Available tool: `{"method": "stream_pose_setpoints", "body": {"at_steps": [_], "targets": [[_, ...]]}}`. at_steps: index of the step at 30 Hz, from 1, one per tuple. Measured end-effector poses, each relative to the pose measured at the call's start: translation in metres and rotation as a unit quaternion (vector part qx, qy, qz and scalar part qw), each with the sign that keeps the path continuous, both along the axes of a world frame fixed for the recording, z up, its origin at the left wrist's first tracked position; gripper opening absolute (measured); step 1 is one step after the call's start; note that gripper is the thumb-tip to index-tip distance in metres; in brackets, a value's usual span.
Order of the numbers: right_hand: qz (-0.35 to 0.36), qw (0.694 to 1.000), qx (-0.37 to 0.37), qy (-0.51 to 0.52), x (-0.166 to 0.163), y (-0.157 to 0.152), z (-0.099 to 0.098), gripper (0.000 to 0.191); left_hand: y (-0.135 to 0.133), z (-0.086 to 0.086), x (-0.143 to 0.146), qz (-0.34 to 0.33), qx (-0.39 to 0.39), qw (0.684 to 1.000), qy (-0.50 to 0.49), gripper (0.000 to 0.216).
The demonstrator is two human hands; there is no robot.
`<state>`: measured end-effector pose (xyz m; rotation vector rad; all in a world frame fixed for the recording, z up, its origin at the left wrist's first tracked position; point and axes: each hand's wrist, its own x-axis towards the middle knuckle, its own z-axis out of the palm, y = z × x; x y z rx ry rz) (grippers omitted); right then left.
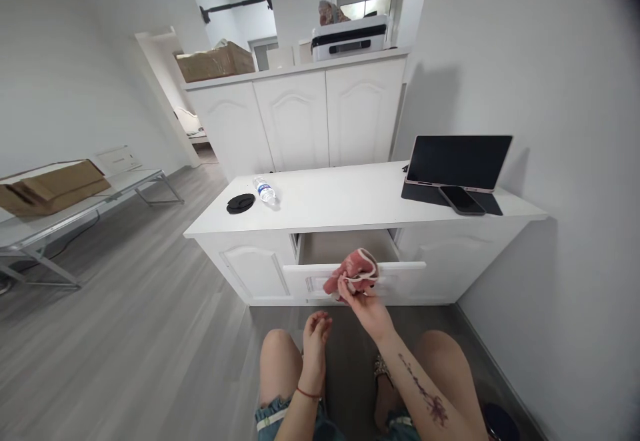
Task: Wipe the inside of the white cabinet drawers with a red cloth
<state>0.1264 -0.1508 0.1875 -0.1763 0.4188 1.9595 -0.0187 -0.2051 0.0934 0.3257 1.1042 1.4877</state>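
A red folded cloth point(356, 269) with pale edging is in my right hand point(369, 309), pinched between thumb and fingers. It hangs in front of the pulled-out drawer point(345, 249) and covers part of the drawer's white front. The inside of the drawer that shows is a bare greyish floor. Lower and to the left, my left hand point(316, 335) is held above my knee, fingers loosely bent and a little apart. Nothing shows in it, and it is separate from the cloth.
On the white cabinet top point(325, 201) lie a clear plastic bottle point(265, 191) and a black round item point(241, 203). At the right stand a tablet point(457, 161) and a phone point(461, 201). Cardboard boxes point(216, 62) and a white suitcase point(350, 39) rest farther back.
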Motion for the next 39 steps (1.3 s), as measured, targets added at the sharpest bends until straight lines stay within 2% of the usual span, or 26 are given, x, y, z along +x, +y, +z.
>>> {"method": "stream_pose_setpoints", "body": {"at_steps": [4,8,13,19,23,28,32,39], "targets": [[-0.034,0.998,-0.022,0.047,0.037,-0.007,0.0,0.037,0.034,0.028,0.022,-0.054,-0.047,0.994,-0.088,0.021],[-0.062,0.998,-0.02,0.002,0.071,-0.008,-0.003,0.037,0.059,0.043,0.039,-0.062,-0.101,0.984,-0.132,0.009],[-0.083,0.994,0.035,-0.064,0.112,-0.009,-0.015,0.039,0.068,0.037,0.049,-0.053,-0.081,0.987,-0.127,0.023],[-0.136,0.986,0.035,-0.09,0.142,-0.014,-0.037,0.042,0.067,0.023,0.05,-0.053,-0.019,0.993,-0.107,0.04],[-0.156,0.983,0.023,-0.097,0.142,-0.029,-0.061,0.043,0.068,0.02,0.047,-0.066,-0.004,0.993,-0.095,0.044],[-0.122,0.988,0.013,-0.089,0.123,-0.053,-0.082,0.043,0.072,0.02,0.044,-0.072,-0.002,0.994,-0.083,0.047],[-0.069,0.996,-0.034,-0.043,0.104,-0.063,-0.078,0.039,0.079,0.018,0.044,-0.074,-0.016,0.995,-0.071,0.047],[-0.009,0.999,-0.05,-0.018,0.083,-0.064,-0.068,0.034,0.091,0.016,0.046,-0.061,-0.004,0.996,-0.065,0.041]]}}
